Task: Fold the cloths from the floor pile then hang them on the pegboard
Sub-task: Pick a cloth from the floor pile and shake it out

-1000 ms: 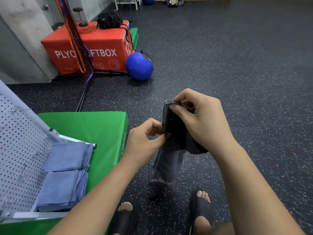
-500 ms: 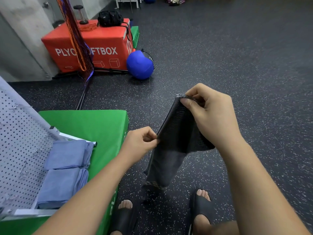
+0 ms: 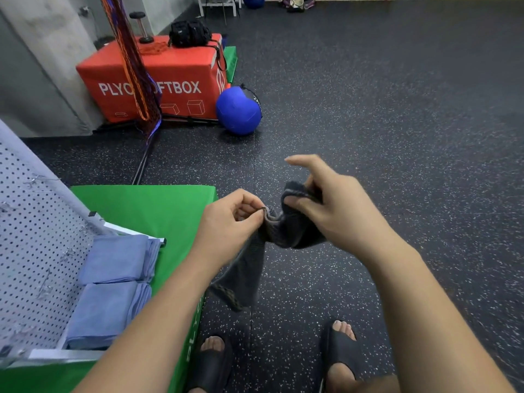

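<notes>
While pinched in left hand and right hand; grey cloth, long axis downward

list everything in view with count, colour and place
grey cloth: 1, dark grey, held between both hands, lower end hanging
folded cloths: 2, blue, on the pegboard, lower left
pegboard: 1, white, left edge, on the green box
green box: 1, green, lower left
red box: 1, red, upper left by the wall
bag: 1, black, on the red box
ropes: bundle, orange and purple, hanging before the red box
ball: 1, blue, floor beside the red box
floor: 1, black speckled, all around
sandals: 2, black, on the feet, bottom edge
left hand: 1, pinches the grey cloth's edge
right hand: 1, grips the grey cloth's top
</notes>
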